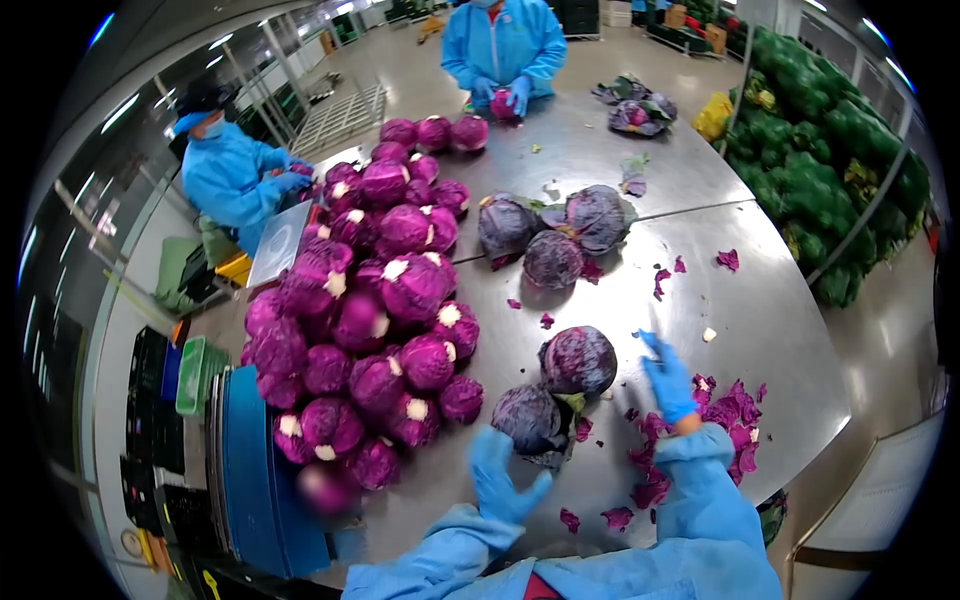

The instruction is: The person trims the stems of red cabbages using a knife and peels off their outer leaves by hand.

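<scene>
My left hand (502, 480), in a blue glove, is open with its fingers spread, just below a dark-leaved red cabbage (532, 418). Whether it touches that head I cannot tell. Another dark red cabbage (579, 360) rests right behind it. Slightly blurred, my right hand (668, 380) reaches over the metal table with fingers stretched out; I see nothing in it. Beside its wrist lies a heap of torn purple leaves (735, 415). A smeared purple cabbage (328, 487) shows at the lower left, near the pile of peeled purple cabbages (405, 285).
Several untrimmed cabbages (553, 259) sit mid-table, with leaf scraps (728, 260) around. Across the table a person (505, 45) handles a cabbage; another person (232, 175) works at the left. Netted green vegetables (825, 160) are stacked right. Blue panels (255, 470) stand along the left edge.
</scene>
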`<state>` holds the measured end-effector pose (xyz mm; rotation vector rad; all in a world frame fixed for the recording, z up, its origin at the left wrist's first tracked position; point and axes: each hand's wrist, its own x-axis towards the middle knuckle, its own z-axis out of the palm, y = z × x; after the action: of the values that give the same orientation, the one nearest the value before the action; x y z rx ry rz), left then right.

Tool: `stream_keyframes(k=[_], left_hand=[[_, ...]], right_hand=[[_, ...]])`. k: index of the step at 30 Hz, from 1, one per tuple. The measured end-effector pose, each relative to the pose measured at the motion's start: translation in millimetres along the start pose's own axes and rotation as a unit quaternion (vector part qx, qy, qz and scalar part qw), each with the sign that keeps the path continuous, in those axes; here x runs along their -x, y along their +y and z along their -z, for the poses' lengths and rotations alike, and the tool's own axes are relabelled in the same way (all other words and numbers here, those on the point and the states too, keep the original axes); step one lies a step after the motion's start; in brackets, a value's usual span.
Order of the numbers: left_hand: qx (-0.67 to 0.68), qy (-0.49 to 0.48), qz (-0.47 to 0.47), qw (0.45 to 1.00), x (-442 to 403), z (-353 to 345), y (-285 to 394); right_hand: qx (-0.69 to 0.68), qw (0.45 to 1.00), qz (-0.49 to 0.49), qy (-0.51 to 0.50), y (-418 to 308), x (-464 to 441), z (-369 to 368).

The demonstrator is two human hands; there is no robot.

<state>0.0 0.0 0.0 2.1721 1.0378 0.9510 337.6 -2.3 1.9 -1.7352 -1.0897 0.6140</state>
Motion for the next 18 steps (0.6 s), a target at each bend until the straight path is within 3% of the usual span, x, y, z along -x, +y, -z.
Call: stream_keyframes(k=[2, 3, 4, 5, 6, 7, 9, 11, 13, 15, 16, 18], left_hand=[[0.039, -0.138, -0.172, 0.975, 44.6, -28.5, -14.8], [0.038, -0.227, -0.205, 0.951, 114.8, 18.2, -9.1], [0.001, -0.238, -0.151, 0.96, 131.6, 4.2, -16.5], [-0.035, -0.254, -0.093, 0.962, 149.9, -1.8, -21.5], [-0.07, -0.27, -0.037, 0.96, 154.1, -11.1, -26.0], [-0.06, -0.259, -0.049, 0.963, 149.6, -15.3, -24.7], [-0.027, -0.236, -0.063, 0.969, 141.1, -39.2, -9.8], [-0.029, -0.27, -0.089, 0.958, 122.7, -73.3, 4.8], [-0.038, -0.31, -0.085, 0.946, 97.5, -104.8, 27.7], [-0.021, -0.309, -0.087, 0.947, 72.9, -138.6, 48.7], [0.001, -0.287, -0.105, 0.952, 65.0, -154.9, 56.1], [-0.056, -0.343, -0.087, 0.934, 49.2, -181.6, 89.8]], right_hand=[[0.053, 0.987, 0.053, 0.142, 18.7, 4.1, 61.6], [0.05, 0.98, 0.003, 0.19, 22.1, 57.8, 56.0], [0.063, 0.963, 0.003, 0.262, 45.7, 57.2, 92.7], [0.298, 0.893, -0.046, 0.335, 95.1, 64.3, 124.5], [0.453, 0.81, -0.136, 0.346, 102.9, 70.5, 138.7], [0.333, 0.87, -0.163, 0.324, 114.8, 77.3, 141.8], [0.087, 0.94, -0.204, 0.258, 146.7, 82.0, 147.6], [-0.095, 0.978, -0.074, 0.173, 190.2, 81.7, 110.9], [0.226, 0.968, -0.08, 0.071, 134.7, 84.0, 85.8], [0.244, 0.969, 0.007, -0.04, 147.3, 93.3, 70.1], [0.194, 0.974, 0.022, -0.114, 118.1, 91.5, 63.2], [0.191, 0.965, 0.028, -0.18, 86.4, 104.5, 60.0]])
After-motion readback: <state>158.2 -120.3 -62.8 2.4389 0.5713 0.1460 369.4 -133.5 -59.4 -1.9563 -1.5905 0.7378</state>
